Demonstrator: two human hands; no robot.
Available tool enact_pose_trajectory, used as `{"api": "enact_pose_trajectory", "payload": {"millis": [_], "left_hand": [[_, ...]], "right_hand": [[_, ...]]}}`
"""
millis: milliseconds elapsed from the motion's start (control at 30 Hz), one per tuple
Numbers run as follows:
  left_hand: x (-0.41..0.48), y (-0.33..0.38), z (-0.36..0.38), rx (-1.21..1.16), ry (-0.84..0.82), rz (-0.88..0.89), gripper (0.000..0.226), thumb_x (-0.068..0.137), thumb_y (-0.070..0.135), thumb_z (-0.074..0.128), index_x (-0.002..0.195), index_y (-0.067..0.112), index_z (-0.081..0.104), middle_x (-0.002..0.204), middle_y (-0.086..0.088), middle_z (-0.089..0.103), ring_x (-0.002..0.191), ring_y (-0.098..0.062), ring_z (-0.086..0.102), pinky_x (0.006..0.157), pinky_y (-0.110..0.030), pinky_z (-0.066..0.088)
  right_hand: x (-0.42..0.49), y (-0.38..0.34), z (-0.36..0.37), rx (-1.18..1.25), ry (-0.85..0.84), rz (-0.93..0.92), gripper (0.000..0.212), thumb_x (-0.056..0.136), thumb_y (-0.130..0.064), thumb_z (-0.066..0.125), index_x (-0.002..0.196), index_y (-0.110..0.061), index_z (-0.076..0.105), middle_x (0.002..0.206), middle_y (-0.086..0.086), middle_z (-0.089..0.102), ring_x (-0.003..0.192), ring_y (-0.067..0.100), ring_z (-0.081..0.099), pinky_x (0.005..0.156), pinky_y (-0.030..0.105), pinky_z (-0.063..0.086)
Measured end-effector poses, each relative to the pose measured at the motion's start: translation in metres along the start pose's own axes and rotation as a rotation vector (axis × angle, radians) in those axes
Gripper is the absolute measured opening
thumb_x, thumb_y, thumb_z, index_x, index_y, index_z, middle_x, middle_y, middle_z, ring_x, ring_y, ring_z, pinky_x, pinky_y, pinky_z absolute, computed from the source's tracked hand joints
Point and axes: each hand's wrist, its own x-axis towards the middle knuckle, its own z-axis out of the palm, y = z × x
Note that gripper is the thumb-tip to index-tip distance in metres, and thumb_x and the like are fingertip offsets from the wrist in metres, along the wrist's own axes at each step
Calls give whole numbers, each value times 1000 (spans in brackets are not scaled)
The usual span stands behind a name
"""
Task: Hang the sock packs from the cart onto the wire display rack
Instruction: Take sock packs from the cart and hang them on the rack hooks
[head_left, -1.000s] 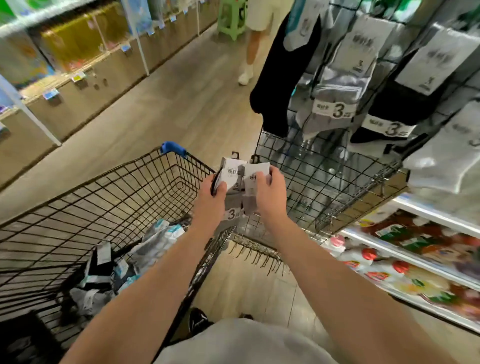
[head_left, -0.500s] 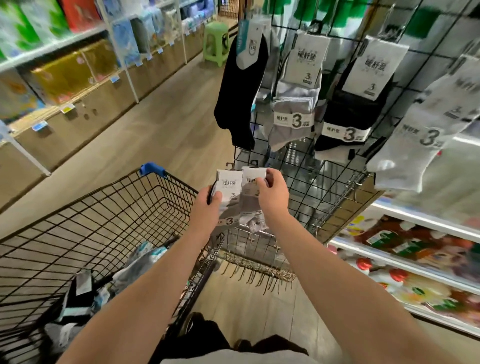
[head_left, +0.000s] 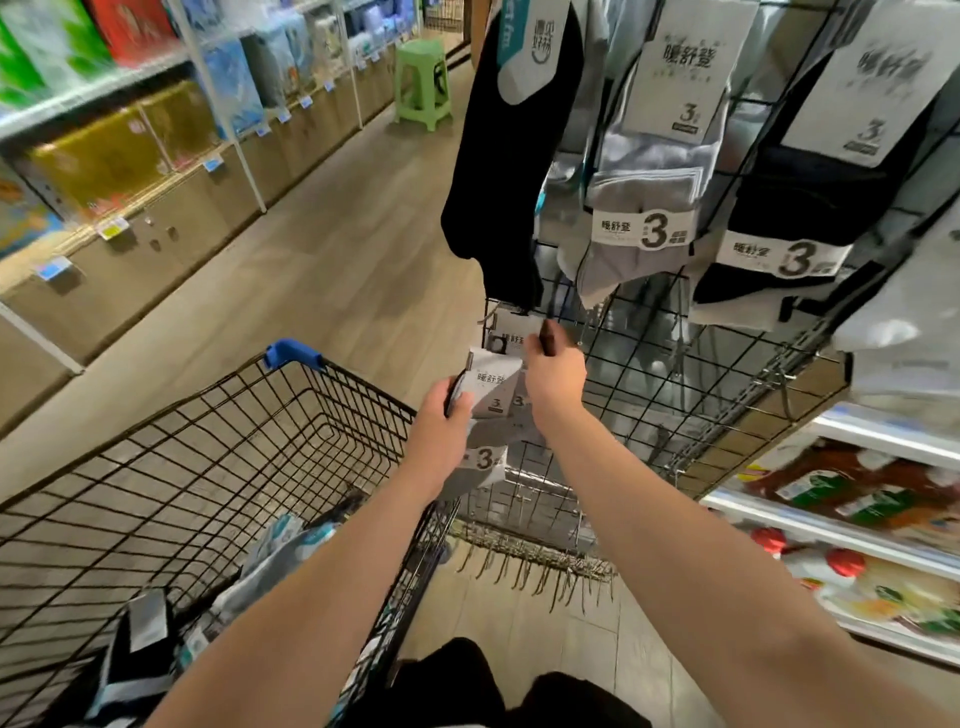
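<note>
While both bare arms reached forward over the near corner of the cart (head_left: 363, 387), the left hand (head_left: 441, 421) gripped a grey sock pack (head_left: 491, 387) by the side of its white card. Its fingers were curled round the card's edge, and the pack's paper band marked 3 hung below the wrist. The right hand (head_left: 553, 371) sat a little higher and pinched something dark at the top of a second sock pack (head_left: 511, 338), most likely its hook. That pack's card lay against the lower grid of the wire display rack (head_left: 675, 374), but it could not be told whether the hook had caught a wire. The two packs overlapped, the second partly behind the first.

The cart, black wire with a blue corner guard (head_left: 293, 353), stood to the left, just beside the rack. In its basket lay more sock packs (head_left: 280, 545), pale ones near the middle and dark ones toward the near left corner.

Above the hands, packs already hung on the rack. A black sock pack (head_left: 509, 156) hung at the left edge, with a grey three-pair pack (head_left: 649, 171) beside it. A black three-pair pack (head_left: 800, 208) hung further right, and white socks (head_left: 909, 322) at the far right. A row of bare hooks (head_left: 530, 564) ran along the rack's bottom edge.

Down the aisle stood a green stool (head_left: 421, 83). Shelves of boxed goods (head_left: 104, 156) lined the left side, and a low shelf of bottles (head_left: 857, 499), blurred, ran along the lower right.
</note>
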Motion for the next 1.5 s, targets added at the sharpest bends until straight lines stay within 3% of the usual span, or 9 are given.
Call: {"api": "enact_pose_trajectory", "payload": {"millis": [200, 333, 433, 833, 933, 1100, 1233, 1367, 1500], "left_hand": [[17, -15, 13, -49, -25, -3, 24, 107, 36, 39, 128, 31, 50, 111, 4, 63, 92, -10, 64, 53, -15, 50], [25, -29, 17, -88, -36, 6, 24, 107, 35, 39, 126, 31, 52, 114, 2, 65, 100, -16, 66, 74, -28, 58], [31, -34, 18, -113, -16, 20, 24, 107, 33, 39, 128, 34, 52, 116, 5, 64, 106, -13, 63, 82, -30, 56], [45, -40, 15, -190, -14, 42, 27, 105, 38, 44, 128, 32, 55, 114, 3, 67, 100, -17, 69, 81, -40, 62], [44, -32, 14, -170, -16, 63, 28, 105, 37, 44, 130, 30, 55, 114, 4, 67, 99, -14, 68, 74, -31, 61], [46, -17, 16, -140, -34, 109, 24, 104, 38, 46, 124, 36, 59, 107, 10, 68, 98, -13, 67, 84, -41, 60], [51, -8, 21, -80, -5, 122, 30, 100, 42, 50, 128, 34, 58, 115, 8, 64, 106, -17, 62, 88, -43, 57], [64, -2, 25, -127, 89, 94, 28, 99, 38, 58, 126, 27, 59, 117, 6, 68, 107, -17, 64, 93, -44, 56], [75, 2, 31, -187, 79, 49, 28, 98, 30, 62, 125, 27, 58, 118, 4, 67, 104, -17, 64, 86, -32, 55]], "right_hand": [[14, 3, 3, 29, 6, 19, 39, 105, -15, 50, 143, -24, 53, 132, 1, 64, 115, 23, 64, 88, 31, 51], [18, 8, 9, 54, -36, -32, 38, 104, -11, 52, 140, -21, 56, 127, -2, 64, 107, 19, 61, 97, 38, 50], [25, 3, 15, 10, -63, -28, 41, 104, -19, 54, 145, -23, 51, 140, 2, 60, 121, 24, 60, 103, 38, 50], [18, 7, 16, 145, -67, 30, 36, 105, -21, 53, 140, -18, 56, 130, 3, 62, 118, 19, 58, 87, 25, 44], [-8, 13, 6, 186, -37, 69, 33, 105, -34, 51, 132, -18, 61, 119, 11, 67, 120, 31, 60, 93, 42, 51], [-34, 39, -4, 153, -118, -87, 13, 97, -23, 60, 107, -22, 69, 102, 5, 72, 89, 16, 64, 76, 32, 52], [-25, 36, -2, 22, -34, -139, 21, 101, -18, 55, 118, -21, 66, 108, -4, 71, 99, 15, 67, 76, 27, 52], [-9, 27, 7, -50, 0, -113, 34, 102, -18, 52, 136, -18, 60, 124, -2, 67, 111, 18, 64, 91, 35, 55], [5, 28, 12, -117, 41, -100, 38, 103, -14, 50, 141, -19, 55, 123, 2, 67, 88, 10, 62, 62, 15, 44]]}}
